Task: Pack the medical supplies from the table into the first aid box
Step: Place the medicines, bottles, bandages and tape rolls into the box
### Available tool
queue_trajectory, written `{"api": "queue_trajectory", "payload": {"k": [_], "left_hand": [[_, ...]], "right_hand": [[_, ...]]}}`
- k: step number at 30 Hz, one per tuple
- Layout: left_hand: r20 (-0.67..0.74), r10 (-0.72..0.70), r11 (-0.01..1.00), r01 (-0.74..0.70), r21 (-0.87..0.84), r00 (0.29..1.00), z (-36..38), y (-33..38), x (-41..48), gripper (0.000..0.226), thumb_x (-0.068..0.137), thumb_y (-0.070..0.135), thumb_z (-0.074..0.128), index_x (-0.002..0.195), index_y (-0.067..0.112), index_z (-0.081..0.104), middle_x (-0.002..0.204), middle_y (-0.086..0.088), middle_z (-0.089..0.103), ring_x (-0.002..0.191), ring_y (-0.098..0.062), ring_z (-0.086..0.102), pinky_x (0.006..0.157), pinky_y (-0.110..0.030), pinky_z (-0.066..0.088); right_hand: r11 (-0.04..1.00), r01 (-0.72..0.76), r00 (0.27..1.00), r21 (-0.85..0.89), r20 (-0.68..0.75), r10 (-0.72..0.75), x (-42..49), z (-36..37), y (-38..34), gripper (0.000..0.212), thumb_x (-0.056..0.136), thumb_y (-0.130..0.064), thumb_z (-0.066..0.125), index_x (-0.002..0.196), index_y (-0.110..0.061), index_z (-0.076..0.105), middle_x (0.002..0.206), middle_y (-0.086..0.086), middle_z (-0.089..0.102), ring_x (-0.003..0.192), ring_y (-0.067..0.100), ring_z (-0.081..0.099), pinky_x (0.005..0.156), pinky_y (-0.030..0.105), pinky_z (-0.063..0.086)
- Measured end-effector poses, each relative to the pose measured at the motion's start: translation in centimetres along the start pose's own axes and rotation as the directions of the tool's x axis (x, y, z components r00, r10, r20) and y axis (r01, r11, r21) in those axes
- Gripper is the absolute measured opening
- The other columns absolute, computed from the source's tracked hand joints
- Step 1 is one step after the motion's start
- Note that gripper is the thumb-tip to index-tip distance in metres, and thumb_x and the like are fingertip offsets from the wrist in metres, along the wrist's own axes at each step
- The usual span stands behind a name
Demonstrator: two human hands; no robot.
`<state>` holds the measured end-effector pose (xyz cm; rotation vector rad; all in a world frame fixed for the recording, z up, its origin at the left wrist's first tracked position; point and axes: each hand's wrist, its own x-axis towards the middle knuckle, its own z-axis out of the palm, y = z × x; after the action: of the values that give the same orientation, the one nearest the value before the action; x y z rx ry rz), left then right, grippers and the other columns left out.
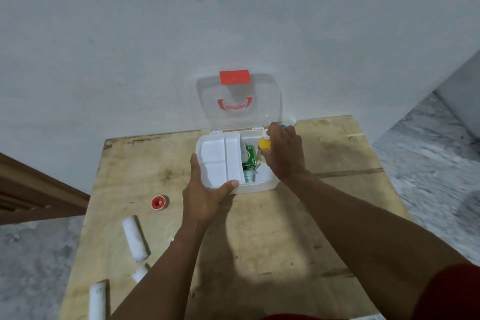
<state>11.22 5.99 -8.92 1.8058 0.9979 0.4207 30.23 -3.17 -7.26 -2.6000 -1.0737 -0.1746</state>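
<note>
Your table [259,228] is bare plywood, stained and scuffed. The box [255,187] stands on it, and your left hand [205,189] grips its near corner between fingers [195,163] and thumb. Left of those fingers, apart from them, lies a red tape [159,202]. Nearer you than the tape lie three white rolls: one [135,239] in full view, a second [140,274] half under your forearm, and a third [98,299] at the table's near end. Just beyond the fingers of your right hand [284,153], which holds a bottle [263,145], lies a white-capped thing [289,122], mostly hidden.
</note>
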Motion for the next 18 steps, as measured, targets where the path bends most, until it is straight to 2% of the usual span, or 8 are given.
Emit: {"api": "queue_trajectory", "payload": {"k": [3,5,8,12,16,18], "left_hand": [[-0.010,0.005,1.000,-0.005,0.005,1.000,0.0,0.0,0.1,0.101,0.070,0.049,0.083,0.149,0.034,0.022,0.127,0.010,0.056,0.108,-0.018,0.056,0.082,-0.028,0.052],[-0.009,0.012,1.000,-0.012,-0.001,1.000,0.1,0.1,0.0,0.099,0.072,0.044,0.084,0.149,0.032,0.023,0.128,0.011,0.055,0.107,-0.015,0.055,0.080,-0.021,0.052],[0.000,0.045,0.999,-0.045,-0.002,0.999,0.1,0.5,0.0,0.093,0.073,0.040,0.083,0.145,0.032,0.025,0.120,0.020,0.050,0.097,-0.004,0.054,0.068,-0.006,0.041],[0.009,0.049,0.999,-0.049,-0.006,0.999,0.1,0.4,0.0,0.095,0.073,0.041,0.083,0.145,0.031,0.023,0.121,0.016,0.050,0.101,-0.009,0.052,0.067,-0.008,0.041],[0.042,0.058,0.998,-0.059,0.016,0.997,-0.2,0.4,0.2,0.099,0.073,0.038,0.084,0.147,0.027,0.019,0.120,0.014,0.050,0.101,-0.013,0.051,0.064,-0.009,0.038],[0.051,0.070,0.997,-0.071,0.030,0.996,-0.3,0.6,0.2,0.102,0.072,0.036,0.085,0.148,0.023,0.019,0.120,0.010,0.051,0.104,-0.020,0.053,0.065,-0.018,0.040]], "right_hand": [[0.994,0.001,1.000,-0.109,0.005,-0.001,0.4,-0.2,-0.4,0.056,0.056,-0.021,0.091,0.099,-0.009,0.059,0.087,0.009,0.064,0.084,0.033,0.059,0.064,0.038,0.047],[0.986,0.006,1.000,-0.169,0.008,-0.005,0.5,-0.3,-0.6,0.057,0.052,-0.022,0.092,0.098,-0.009,0.060,0.085,0.009,0.061,0.079,0.031,0.058,0.059,0.035,0.046],[0.988,0.005,1.000,-0.152,0.018,-0.002,0.2,-0.6,-0.5,0.056,0.056,-0.023,0.091,0.101,-0.008,0.060,0.088,0.012,0.061,0.079,0.032,0.059,0.058,0.036,0.047],[0.996,0.021,0.999,-0.092,0.047,-0.016,-0.4,-1.2,-0.2,0.051,0.062,-0.023,0.089,0.101,-0.007,0.061,0.090,0.015,0.061,0.078,0.035,0.060,0.058,0.038,0.049],[0.998,-0.013,0.992,-0.053,0.122,0.019,-1.0,-2.6,-0.3,0.049,0.082,-0.031,0.072,0.122,-0.008,0.057,0.115,0.017,0.057,0.103,0.038,0.056,0.077,0.045,0.051],[0.998,-0.036,0.988,-0.043,0.149,0.042,-1.6,-3.4,-0.2,0.050,0.086,-0.033,0.067,0.128,-0.010,0.053,0.122,0.016,0.053,0.110,0.036,0.052,0.084,0.045,0.050]]}}
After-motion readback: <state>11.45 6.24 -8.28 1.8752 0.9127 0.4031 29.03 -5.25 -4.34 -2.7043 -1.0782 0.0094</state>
